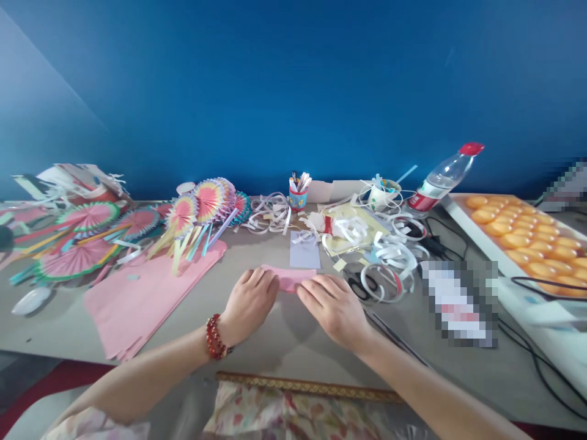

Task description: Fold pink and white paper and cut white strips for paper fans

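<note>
A small folded strip of pink paper [290, 279] is stretched between my two hands near the middle of the table. My left hand [251, 304] wears a red bead bracelet and has its fingers closed on the strip's left end. On the other end, the fingers of my right hand [333, 308] are closed too. Just beyond the strip lies a pale lavender paper square [304, 249]. A stack of larger pink sheets [132, 299] lies to the left of my left hand. Black-handled scissors [360, 284] rest beside my right hand, partly covered by white paper curls.
Pleated paper fans [213, 198] with coloured strips crowd the left. A pen cup [298, 198] stands by the blue wall. Curled white strips [394, 250], a tilted-looking water bottle [443, 180] and a tray of orange rounded objects [527, 235] occupy the right, with black cables [527, 345].
</note>
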A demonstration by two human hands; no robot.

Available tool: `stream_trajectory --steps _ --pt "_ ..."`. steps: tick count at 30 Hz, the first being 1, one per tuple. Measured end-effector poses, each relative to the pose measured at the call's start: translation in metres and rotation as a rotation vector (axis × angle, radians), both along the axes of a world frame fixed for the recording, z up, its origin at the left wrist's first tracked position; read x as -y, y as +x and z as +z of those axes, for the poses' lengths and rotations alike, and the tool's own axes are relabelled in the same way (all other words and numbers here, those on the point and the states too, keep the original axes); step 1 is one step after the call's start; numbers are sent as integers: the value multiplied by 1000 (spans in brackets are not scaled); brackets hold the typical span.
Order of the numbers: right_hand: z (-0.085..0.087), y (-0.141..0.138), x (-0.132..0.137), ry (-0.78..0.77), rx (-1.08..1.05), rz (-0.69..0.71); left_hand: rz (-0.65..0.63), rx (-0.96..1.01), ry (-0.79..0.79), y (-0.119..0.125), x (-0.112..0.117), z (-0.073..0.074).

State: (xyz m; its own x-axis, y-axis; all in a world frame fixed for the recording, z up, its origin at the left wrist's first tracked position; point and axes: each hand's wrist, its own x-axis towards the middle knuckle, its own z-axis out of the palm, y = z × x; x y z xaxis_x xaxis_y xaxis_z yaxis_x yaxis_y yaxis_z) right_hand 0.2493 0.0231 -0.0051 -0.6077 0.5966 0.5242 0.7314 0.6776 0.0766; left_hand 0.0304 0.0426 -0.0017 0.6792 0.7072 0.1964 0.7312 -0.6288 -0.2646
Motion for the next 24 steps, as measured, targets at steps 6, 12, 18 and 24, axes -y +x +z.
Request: stream_trajectory --steps 6,12,18,24 --pt "-24 15 -4 -87 60 23 -133 1 -20 -18 2 -13" --pt "-33 17 -1 -206 85 19 -124 120 -75 -30 2 -32" --pt "-33 18 -8 -415 -30 -32 -42 421 -344 -38 -2 -38" --pt "-27 18 -26 -631 -168 -20 26 625 -502 -41 -11 -30"
